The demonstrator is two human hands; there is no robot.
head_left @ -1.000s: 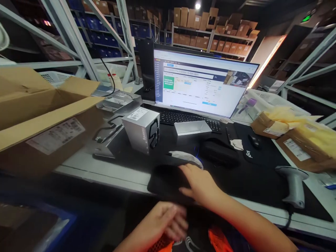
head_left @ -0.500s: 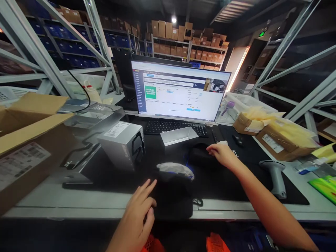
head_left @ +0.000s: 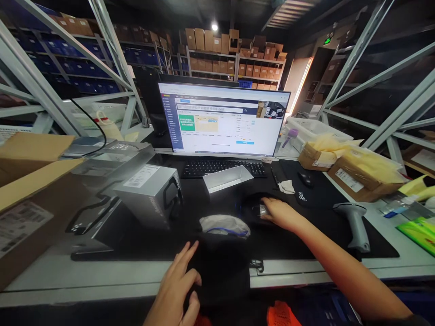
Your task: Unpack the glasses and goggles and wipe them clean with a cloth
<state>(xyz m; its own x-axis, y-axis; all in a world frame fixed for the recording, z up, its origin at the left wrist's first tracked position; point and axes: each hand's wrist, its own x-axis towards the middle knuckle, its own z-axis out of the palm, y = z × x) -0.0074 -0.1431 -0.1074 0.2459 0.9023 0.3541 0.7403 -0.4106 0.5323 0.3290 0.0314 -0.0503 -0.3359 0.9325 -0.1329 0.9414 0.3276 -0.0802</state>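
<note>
What looks like a black headset lies on the dark desk mat, its outline blending into it; a pale grey lining with a blue edge shows. My right hand has its fingers curled over the far dark part, beside a small silvery piece at the fingertips. At the near side, my left hand is open, index and middle fingers stretched towards the dark shape; contact is hard to make out. Beyond stands a grey box with a headset picture, and a shallow silver-grey tray.
A monitor and keyboard stand at the back. On the right are a mouse, a barcode scanner and cartons with yellow packing. An open carton occupies the left. A crumpled white scrap lies behind my right hand.
My right hand has come nearer and slightly left, and the silvery piece now shows at its fingertips. My left hand stays spread nearby. The view has shifted a little, and the screen content differs.
</note>
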